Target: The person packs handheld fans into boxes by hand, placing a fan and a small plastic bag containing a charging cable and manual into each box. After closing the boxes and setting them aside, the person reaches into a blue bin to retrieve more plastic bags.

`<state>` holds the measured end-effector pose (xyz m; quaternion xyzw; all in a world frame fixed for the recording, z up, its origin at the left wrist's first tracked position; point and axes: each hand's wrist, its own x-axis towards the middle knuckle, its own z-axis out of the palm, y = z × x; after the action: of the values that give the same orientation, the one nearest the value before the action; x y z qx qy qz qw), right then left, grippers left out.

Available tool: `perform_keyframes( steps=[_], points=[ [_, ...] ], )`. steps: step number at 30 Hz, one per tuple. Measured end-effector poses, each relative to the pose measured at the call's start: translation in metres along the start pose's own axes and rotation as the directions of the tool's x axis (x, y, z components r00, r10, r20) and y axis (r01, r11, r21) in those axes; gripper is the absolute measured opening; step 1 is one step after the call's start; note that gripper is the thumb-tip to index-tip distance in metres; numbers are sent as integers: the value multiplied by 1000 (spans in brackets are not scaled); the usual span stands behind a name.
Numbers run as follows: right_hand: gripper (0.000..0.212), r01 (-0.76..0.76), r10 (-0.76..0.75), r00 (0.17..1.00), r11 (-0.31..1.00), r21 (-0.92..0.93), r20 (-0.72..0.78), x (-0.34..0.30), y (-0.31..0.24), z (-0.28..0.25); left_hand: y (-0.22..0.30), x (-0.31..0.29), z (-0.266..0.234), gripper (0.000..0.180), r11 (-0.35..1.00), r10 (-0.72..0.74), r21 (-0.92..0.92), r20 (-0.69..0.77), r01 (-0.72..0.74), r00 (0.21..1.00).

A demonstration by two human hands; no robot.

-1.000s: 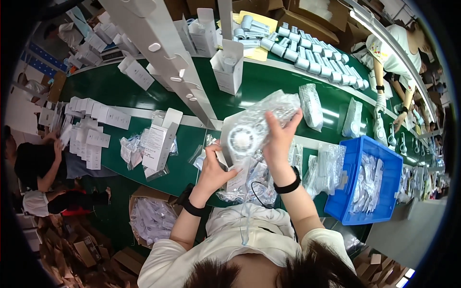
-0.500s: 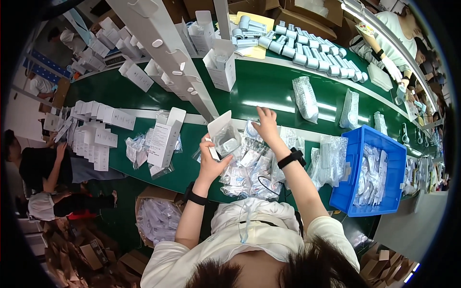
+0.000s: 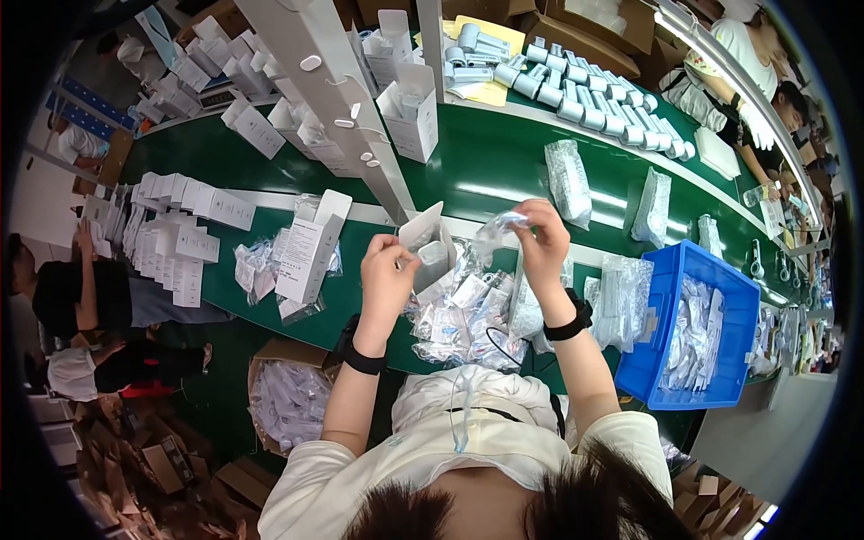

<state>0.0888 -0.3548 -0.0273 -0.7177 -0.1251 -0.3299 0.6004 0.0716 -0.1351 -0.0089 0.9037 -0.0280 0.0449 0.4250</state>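
Note:
My right hand (image 3: 546, 247) pinches a small clear plastic bag (image 3: 497, 236) above the work table, its contents too blurred to name. An open white carton (image 3: 430, 256) stands in front of me with its flap raised and a bubble-wrapped item inside. Beside the carton's left side is my left hand (image 3: 389, 277), fingers curled together; whatever they hold, if anything, is hidden. Below both hands lies a pile of small clear packets (image 3: 472, 319) with white and dark parts in them.
At right stands a blue bin (image 3: 643, 364) of packets, beside bubble-wrapped bundles (image 3: 621, 297). Left are a white box (image 3: 306, 256) and rows of white cartons (image 3: 189, 256). A metal post (image 3: 337, 108) rises behind. Grey-blue devices (image 3: 585, 99) line the far table; other people sit around.
My right hand has lifted a small clear bag from the pile and moved right. My left hand has let go of the carton and curled its fingers.

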Motion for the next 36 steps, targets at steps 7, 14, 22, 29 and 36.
perform_keyframes(
  steps=[7,14,22,29,36],
  points=[
    [30,454,-299,561,891,15,772,-7,-19,46,-16,8,4,11,992,-34,-121,-87,24,996],
    [82,61,-39,830,998,-22,557,-36,6,42,-22,5,-4,19,948,-42,-315,19,46,999],
    [115,-558,465,822,773,303,328,24,58,36,-155,74,-84,74,804,53,587,-228,94,972],
    [109,-403,421,878,907,-123,229,73,155,27,-183,89,-88,82,872,-482,238,257,429,838],
    [99,-395,470,882,681,-616,-46,67,186,-27,-135,-6,-100,85,852,-352,-402,33,335,936]
  ],
)
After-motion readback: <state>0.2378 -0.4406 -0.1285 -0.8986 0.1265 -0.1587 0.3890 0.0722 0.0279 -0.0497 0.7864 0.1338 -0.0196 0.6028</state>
